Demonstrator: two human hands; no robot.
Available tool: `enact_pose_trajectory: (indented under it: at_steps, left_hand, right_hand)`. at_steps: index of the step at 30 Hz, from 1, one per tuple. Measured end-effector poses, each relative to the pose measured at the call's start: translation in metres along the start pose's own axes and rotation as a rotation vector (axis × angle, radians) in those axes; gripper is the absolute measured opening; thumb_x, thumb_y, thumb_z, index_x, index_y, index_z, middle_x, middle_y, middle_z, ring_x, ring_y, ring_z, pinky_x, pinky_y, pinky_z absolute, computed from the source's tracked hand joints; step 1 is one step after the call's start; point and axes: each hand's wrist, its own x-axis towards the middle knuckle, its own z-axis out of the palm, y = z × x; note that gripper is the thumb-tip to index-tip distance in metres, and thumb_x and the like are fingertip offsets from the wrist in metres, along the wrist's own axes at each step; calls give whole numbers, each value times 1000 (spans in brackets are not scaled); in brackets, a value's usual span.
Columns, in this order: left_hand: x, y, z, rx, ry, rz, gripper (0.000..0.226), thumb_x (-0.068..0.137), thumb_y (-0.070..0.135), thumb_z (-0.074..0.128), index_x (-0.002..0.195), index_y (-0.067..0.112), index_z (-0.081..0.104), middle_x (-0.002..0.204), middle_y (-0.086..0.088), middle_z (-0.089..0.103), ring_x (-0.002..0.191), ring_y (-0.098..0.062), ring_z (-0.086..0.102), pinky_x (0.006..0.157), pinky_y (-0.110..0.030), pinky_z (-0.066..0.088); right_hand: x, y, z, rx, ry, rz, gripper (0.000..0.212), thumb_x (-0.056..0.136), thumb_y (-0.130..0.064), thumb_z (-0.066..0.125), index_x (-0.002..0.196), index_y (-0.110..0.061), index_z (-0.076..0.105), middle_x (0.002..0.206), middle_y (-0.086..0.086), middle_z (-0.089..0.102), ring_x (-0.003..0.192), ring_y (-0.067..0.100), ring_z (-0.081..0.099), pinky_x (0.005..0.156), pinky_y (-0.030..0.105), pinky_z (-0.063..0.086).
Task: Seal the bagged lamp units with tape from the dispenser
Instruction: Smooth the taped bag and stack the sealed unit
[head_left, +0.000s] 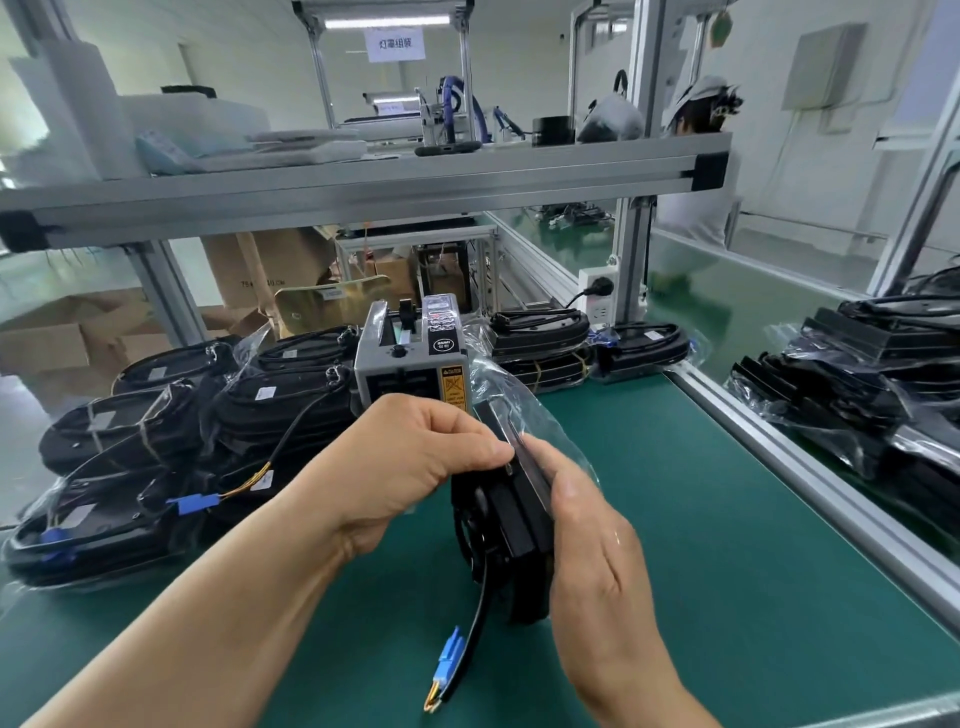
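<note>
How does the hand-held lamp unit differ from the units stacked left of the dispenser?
The held unit stands on edge, gripped by the left hand and right hand; the stacked units lie flat, untouched. The held unit's bag flares open at the top; the stacked units' bags look wrapped snug. Both are black, in clear plastic.

Surface (727, 519): plain dark green. Lamp unit (511, 525): black, in a clear bag (514, 397). Cable (478, 623): black, with a blue connector (450, 656) and yellow-orange wires (432, 696). Tape dispenser (400, 371): grey casing, yellow caution label (452, 388). Cardboard boxes (260, 265): brown.
</note>
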Motion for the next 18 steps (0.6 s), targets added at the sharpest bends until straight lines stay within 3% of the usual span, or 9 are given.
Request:
enact_pose_trajectory:
  at_steps: [6,9,12,15,18]
  left_hand:
    - [1,-5,2,-35,47,24,9,80,5,76,73,0,73,55,1,65,41,1,51,43,-6,36]
    - [1,-8,2,-20,87,34,11,78,8,78,72,0,74,61,-4,68,46,-3,55,46,-9,40]
    - [1,-12,3,-9,109,57,11,77,11,79,69,4,74,64,-5,70,53,-6,60,52,-12,44]
    - [1,-14,4,-9,117,91,13,77,11,79,66,9,74,64,-4,71,57,-8,63,55,-14,48]
    - [-1,-16,5,7,133,121,11,76,16,79,66,13,74,63,-2,70,57,-8,63,55,-14,47]
  right_hand:
    - [0,3,2,-42,7,3,57,94,-56,30,135,-30,58,132,-20,62,127,-2,53,110,33,43]
    - [0,2,3,-48,4,-13,56,93,-56,28,133,-32,59,130,-24,63,126,-4,54,107,24,44]
    - [0,1,3,-13,-12,-13,42,100,-41,30,129,-36,60,126,-28,63,121,-7,56,99,13,44]
    - [0,0,3,-38,-17,-16,47,97,-52,29,130,-38,59,127,-28,63,123,-5,55,100,16,44]
    - [0,-1,4,-50,-16,-32,49,92,-57,26,126,-43,58,123,-35,61,119,-10,55,93,8,44]
